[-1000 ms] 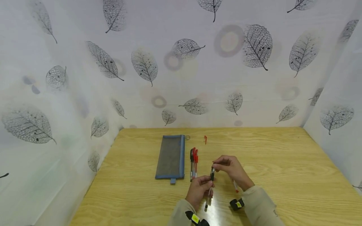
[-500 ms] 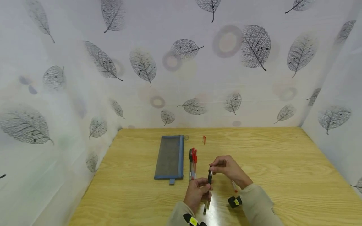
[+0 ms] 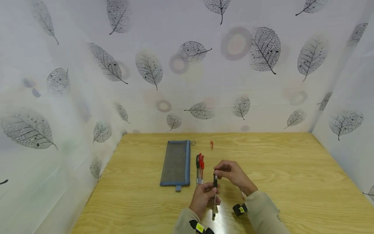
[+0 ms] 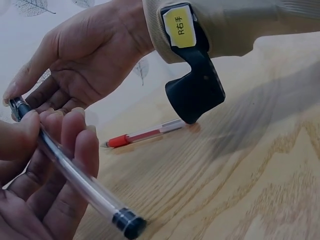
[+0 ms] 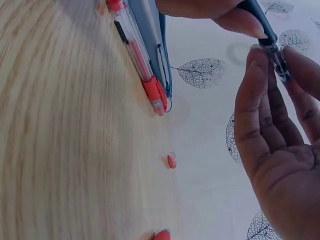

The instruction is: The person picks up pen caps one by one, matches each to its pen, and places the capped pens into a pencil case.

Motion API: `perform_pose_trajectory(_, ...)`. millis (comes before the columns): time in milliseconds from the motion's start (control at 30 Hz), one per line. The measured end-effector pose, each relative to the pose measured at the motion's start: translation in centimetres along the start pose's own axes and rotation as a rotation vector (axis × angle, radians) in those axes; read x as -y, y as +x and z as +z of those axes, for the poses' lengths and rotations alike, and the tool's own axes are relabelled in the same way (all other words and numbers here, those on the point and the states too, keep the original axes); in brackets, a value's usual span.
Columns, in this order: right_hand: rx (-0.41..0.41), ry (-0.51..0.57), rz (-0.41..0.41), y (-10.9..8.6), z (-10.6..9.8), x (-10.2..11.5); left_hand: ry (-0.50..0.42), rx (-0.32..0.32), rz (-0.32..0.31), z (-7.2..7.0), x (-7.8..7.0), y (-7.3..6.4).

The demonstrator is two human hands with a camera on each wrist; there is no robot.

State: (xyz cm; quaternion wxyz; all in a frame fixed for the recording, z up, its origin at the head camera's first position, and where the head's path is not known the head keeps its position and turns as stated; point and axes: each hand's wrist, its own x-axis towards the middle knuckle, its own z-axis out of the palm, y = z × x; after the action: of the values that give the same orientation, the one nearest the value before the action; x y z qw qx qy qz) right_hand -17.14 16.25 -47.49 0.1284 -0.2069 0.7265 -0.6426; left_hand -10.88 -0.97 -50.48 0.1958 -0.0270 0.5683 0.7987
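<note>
At the head view's lower centre, I have the pen [image 4: 77, 175] running near-vertical, left hand [image 3: 201, 199] pinching near its middle, right hand [image 3: 233, 175] its upper end.

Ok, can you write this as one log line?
left hand: grips black pen; right hand: pinches its far end; red cap: on table

Left hand [image 3: 201, 198] and right hand [image 3: 233, 175] hold a black pen [image 3: 215, 182] near a blue-edged pouch [image 3: 176, 164]
</note>
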Motion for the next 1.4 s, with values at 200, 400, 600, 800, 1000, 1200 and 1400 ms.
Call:
perform_pose_trajectory(200, 0.007, -0.028, -0.016, 0.2, 0.1, 0.0, -0.014, -0.009, 0.008, -0.4, -0.1, 0.3)
perform_pose_trajectory(400, 0.034, -0.078, 0.009, 0.8, 0.5, -0.2, -0.036, -0.050, 0.054, -0.5, 0.1, 0.7)
perform_pose_trajectory(600, 0.021, -0.113, 0.056, 1.6, 0.8, 0.1, -0.100, -0.192, 0.105, 0.0, 0.0, 0.9)
perform_pose_trajectory(800, 0.002, -0.089, 0.107, 2.6, 1.1, 0.3, -0.102, -0.290, 0.124, 0.0, -0.2, 1.1)
perform_pose_trajectory(1000, 0.000, -0.088, 0.155, 4.2, 0.6, -1.4, -0.023, -0.341, 0.153, -0.2, -0.2, 1.1)
perform_pose_trajectory(1200, -0.012, -0.097, 0.209, 5.6, 0.4, -1.9, 0.010, -0.364, 0.184, -0.3, -0.2, 1.2)
perform_pose_trajectory(1400, -0.003, -0.099, 0.233, 6.5, 0.3, -2.3, 0.019, -0.375, 0.177, -0.3, -0.4, 1.2)
